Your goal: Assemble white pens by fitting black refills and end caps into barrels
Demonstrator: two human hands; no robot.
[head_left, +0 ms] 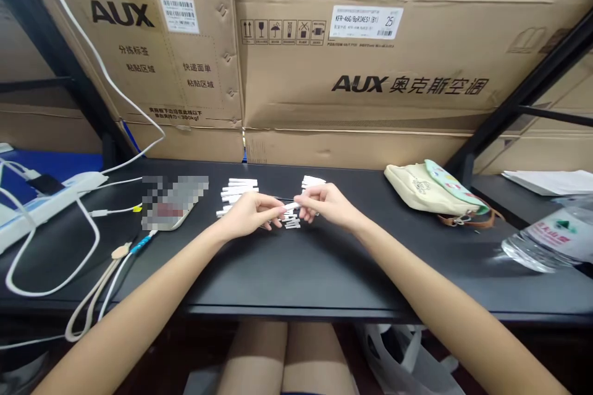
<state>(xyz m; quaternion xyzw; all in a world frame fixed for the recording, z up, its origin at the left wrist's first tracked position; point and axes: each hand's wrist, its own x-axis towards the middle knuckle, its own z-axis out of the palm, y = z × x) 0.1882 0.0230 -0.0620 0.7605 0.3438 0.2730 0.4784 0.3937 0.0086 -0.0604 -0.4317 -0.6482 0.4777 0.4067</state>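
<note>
Between my two hands is a short white stick-like piece [291,205], too small to tell its exact kind. My left hand [252,213] pinches its left end with thumb and fingers. On its right end, the thumb and fingertips of my right hand [328,205] are closed. Behind my left hand lies a row of white sticks [243,183], partly covered by that hand. Several smaller white pieces [291,222] lie on the black table [287,278] just below the held piece. Another group of white sticks [313,181] shows beyond my right hand.
On the left are a phone [185,200] with a blurred screen, white cables [95,241] and a power strip [50,200]. To the right lie a cream pouch [412,188], a water bottle [551,237] and paper [551,181]. Large cardboard boxes [296,95] stand behind the table.
</note>
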